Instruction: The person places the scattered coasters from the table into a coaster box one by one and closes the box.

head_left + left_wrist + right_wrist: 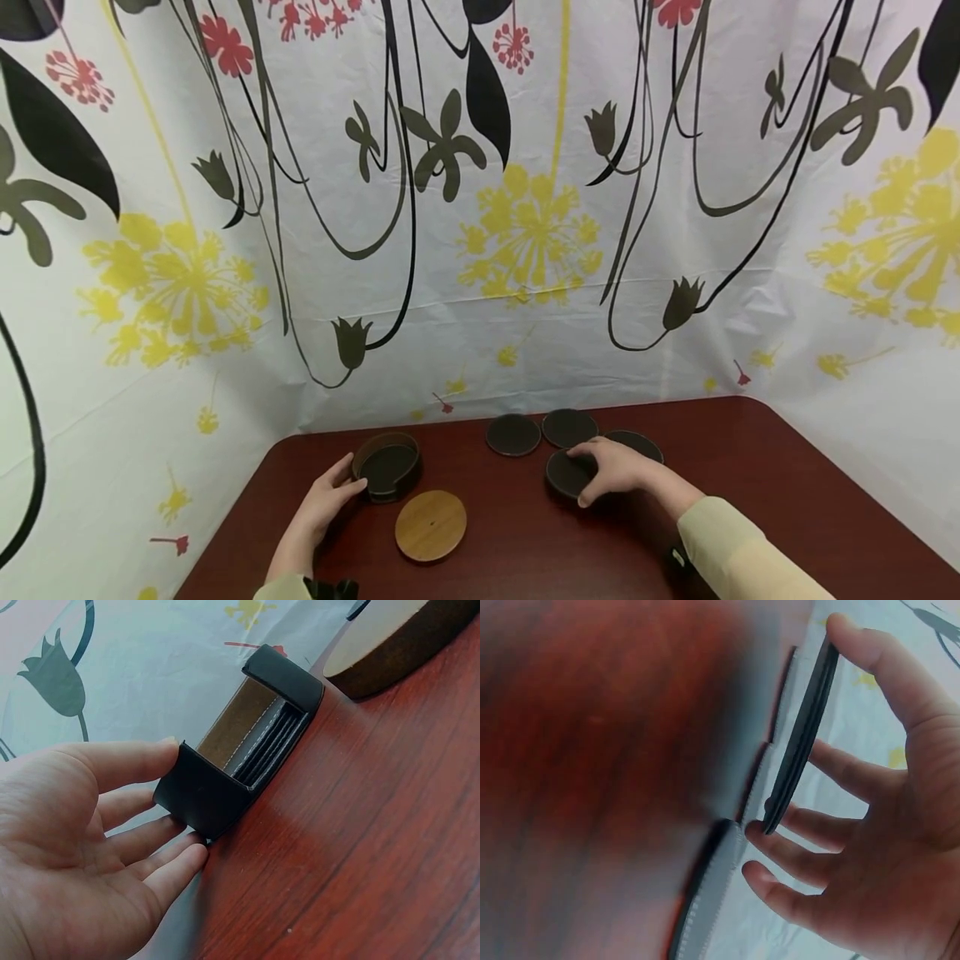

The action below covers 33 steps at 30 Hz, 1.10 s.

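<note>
My left hand holds a round black coaster holder at the table's left, its thumb at the rim and its fingers along the outer wall. Through the slot of the holder, in the left wrist view, several stacked dark layers show above the base, with a brown inner lining. My right hand pinches a round black coaster by its edges, just above the table. In the right wrist view the coaster shows a layered edge; whether it is more than one I cannot tell.
A round light wooden disc lies near the holder. Behind the right hand lie three more black coasters, one partly hidden by the hand. The dark red table meets a flower-printed curtain at the back.
</note>
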Motion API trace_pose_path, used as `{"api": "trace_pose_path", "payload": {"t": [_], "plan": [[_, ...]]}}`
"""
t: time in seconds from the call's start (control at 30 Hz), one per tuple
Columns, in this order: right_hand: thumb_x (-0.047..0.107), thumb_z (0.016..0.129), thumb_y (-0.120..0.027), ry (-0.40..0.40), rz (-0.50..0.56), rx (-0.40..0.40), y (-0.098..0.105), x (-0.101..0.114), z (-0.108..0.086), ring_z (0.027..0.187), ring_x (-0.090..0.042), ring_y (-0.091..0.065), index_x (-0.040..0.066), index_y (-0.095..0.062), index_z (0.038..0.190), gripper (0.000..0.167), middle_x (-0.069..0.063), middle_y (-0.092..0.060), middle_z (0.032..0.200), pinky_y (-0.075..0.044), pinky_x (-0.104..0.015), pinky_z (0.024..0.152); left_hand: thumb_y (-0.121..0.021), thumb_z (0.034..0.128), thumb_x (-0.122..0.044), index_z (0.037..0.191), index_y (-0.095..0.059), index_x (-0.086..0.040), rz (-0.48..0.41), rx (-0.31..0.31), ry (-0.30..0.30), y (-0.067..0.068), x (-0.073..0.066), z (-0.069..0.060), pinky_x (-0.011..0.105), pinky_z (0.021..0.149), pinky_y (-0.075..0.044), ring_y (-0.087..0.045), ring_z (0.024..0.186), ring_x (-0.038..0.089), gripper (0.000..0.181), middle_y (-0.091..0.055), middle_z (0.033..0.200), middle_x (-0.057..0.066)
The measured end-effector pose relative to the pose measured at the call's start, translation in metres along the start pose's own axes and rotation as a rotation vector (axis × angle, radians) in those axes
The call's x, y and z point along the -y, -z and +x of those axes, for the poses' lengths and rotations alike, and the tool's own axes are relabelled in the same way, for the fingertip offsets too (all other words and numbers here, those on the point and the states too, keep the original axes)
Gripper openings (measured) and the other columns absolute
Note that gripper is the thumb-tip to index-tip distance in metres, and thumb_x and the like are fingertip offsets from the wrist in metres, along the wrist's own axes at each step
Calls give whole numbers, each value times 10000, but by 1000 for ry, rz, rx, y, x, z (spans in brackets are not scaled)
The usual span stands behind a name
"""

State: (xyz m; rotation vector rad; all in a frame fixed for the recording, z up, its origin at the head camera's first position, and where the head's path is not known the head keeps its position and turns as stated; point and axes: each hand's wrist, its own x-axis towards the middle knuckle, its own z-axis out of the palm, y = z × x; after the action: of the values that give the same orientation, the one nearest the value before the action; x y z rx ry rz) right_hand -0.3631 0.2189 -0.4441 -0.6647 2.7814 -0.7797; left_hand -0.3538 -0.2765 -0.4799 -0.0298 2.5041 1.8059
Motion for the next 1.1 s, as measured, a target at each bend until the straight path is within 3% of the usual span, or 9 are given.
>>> {"api": "trace_pose_path", "payload": {"t": [0.2, 0.4, 0.67, 1.1], "plan": [[376, 686, -843, 55, 50, -49, 13, 2, 1, 1088, -315, -508, 94, -551, 1370, 795, -257, -381, 1417, -450, -444, 788, -623, 957, -159, 1535, -244, -27, 19, -11, -25, 0, 1, -2, 566, 1059, -329, -266, 1376, 465, 704, -237, 1527, 294], [375, 694, -830, 139, 67, -114, 29, 5, 2, 1188, -404, -468, 99, -548, 1380, 791, -267, -358, 1443, -442, -460, 818, -636, 951, -175, 1534, -241, -19, -1, -15, -5, 0, 2, 1, 559, 1053, -340, -290, 1365, 466, 721, -244, 1518, 306], [359, 734, -816, 161, 116, -163, 43, 9, 1, 1213, -384, -459, 138, -519, 1411, 771, -210, -332, 1477, -440, -469, 846, -635, 952, -176, 1537, -232, -23, -25, -11, 14, 1, 2, 2, 557, 1054, -341, -285, 1368, 462, 727, -232, 1522, 307], [411, 721, -812, 193, 100, -176, 40, 16, 8, 1216, -381, -461, 159, -547, 1393, 766, -191, -365, 1463, -437, -461, 844, -637, 952, -189, 1540, -230, -32, -24, -5, 24, 1, 2, 2, 561, 1058, -333, -266, 1375, 461, 733, -216, 1530, 301]]}}
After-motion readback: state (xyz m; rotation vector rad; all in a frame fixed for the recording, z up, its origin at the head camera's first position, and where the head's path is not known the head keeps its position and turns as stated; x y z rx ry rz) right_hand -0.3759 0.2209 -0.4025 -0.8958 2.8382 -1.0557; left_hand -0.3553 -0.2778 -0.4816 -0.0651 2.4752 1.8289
